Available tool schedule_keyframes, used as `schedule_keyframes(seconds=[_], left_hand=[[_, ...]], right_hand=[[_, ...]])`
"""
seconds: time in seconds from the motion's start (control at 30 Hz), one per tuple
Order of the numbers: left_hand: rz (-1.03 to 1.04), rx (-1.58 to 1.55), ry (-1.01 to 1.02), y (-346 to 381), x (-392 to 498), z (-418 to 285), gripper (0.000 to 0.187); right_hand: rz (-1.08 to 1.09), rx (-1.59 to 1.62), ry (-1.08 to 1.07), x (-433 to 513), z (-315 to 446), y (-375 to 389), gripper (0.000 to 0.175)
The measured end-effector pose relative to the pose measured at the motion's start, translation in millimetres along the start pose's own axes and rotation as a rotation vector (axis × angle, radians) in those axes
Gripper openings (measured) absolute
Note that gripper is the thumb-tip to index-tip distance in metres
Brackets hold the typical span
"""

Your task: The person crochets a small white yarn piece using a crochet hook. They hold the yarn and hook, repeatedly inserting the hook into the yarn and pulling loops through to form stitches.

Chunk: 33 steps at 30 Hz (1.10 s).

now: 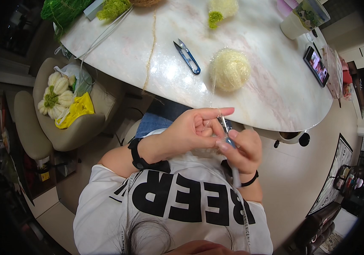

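Note:
My right hand [245, 148] grips a crochet hook [230, 142] by its blue handle, its metal shaft pointing up and away from me. Close against it, my left hand [190, 129] has its index finger stretched out with pale yarn over it. The left thumb and a finger pinch near the hook; the small pale work there is mostly hidden by my fingers. A strand runs from the hands up to a fluffy cream yarn ball [232, 70] on the marble table [121, 60]. Blue thread snips [188, 59] lie left of the ball, blades pointing away.
Green yarn [64, 14], a white cable [105, 33] and brown twine [151, 47] lie at the left. Cream-and-green yarn [223, 8] is further back. A cup [304, 19] and phone [316, 66] stand right. A chair [67, 140] holds a yarn flower [56, 95] and yellow bag [78, 111].

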<state>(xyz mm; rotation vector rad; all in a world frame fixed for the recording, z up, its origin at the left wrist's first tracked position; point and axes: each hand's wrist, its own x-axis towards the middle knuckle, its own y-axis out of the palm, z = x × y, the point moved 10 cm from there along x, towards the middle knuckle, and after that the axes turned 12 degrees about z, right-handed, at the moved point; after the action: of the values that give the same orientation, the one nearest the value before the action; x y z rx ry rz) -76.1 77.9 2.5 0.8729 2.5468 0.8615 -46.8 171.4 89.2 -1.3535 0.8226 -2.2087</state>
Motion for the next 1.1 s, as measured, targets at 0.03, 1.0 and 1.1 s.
schedule_keyframes(seconds=[0.03, 1.0, 1.1], left_hand=[[0.033, -0.079, -0.03, 2, 0, 4, 0.068], [0.075, -0.34, -0.057, -3, 8, 26, 0.057], [0.035, -0.255, -0.009, -12, 8, 20, 0.053]], right_hand=[[-0.062, 0.139, 0.045, -2, -10, -4, 0.017], [-0.259, 1.165, 0.627, -40, -76, 30, 0.013], [-0.246, 1.166, 0.57, -33, -78, 24, 0.012]])
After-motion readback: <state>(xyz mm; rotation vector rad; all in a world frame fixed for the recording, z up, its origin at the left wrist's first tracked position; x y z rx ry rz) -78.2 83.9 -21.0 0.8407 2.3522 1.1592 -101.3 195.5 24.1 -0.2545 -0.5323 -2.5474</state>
